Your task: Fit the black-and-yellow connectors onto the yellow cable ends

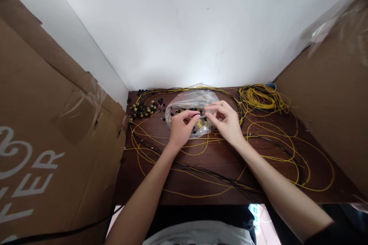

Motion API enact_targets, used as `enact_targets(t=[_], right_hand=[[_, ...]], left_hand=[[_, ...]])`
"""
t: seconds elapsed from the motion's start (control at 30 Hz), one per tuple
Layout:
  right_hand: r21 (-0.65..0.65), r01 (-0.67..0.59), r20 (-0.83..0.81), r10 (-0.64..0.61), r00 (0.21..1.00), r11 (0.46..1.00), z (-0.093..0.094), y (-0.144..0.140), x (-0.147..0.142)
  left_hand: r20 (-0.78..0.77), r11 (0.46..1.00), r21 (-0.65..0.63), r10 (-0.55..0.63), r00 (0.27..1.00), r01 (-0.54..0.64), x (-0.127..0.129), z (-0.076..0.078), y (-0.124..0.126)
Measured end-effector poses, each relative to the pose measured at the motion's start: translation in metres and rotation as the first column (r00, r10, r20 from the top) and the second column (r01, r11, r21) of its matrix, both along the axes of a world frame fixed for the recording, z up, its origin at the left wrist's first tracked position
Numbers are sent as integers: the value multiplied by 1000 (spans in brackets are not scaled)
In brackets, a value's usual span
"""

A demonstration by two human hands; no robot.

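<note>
My left hand and my right hand meet over a clear plastic bag of small black parts at the middle of a dark wooden table. Between the fingertips of both hands is a small black part on the end of a thin yellow cable. The left thumb and forefinger pinch it from the left, and the right fingers close on it from the right. The part is too small to make out in detail.
Loose yellow and black cables loop across the table. A coiled yellow bundle lies at the back right. A heap of black and yellow connectors sits at the back left. Cardboard boxes stand on both sides; a white wall is behind.
</note>
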State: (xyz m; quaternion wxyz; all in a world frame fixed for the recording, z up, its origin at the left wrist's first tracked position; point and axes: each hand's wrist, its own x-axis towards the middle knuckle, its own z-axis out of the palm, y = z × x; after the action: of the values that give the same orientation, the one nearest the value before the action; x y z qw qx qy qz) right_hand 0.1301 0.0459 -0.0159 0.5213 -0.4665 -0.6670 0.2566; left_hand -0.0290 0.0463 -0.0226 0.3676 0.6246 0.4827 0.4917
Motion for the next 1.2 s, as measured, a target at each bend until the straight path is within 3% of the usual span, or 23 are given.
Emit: enact_targets(t=[0.17,0.53,0.73,1.0,1.2], right_hand=[[22,-58,86,56,995,998,-1,-3,-3],[9,52,-1,-52,999,999,-1,-4,-3],[-18,98,0,-98,995,995,-5,-1,0],[81,-30,105,22,994,996,2,-6,-4],[75,50,130,-60,990,996,1,-6,-3]], left_hand=[[-32,998,55,-5,999,7,1,0,-1],[-117,970,237,75,990,-46,6,4,-9],[-126,967,249,95,987,-62,6,4,-9],[-114,964,259,88,990,-56,7,1,-8],[-107,951,304,96,990,-59,8,0,-9]])
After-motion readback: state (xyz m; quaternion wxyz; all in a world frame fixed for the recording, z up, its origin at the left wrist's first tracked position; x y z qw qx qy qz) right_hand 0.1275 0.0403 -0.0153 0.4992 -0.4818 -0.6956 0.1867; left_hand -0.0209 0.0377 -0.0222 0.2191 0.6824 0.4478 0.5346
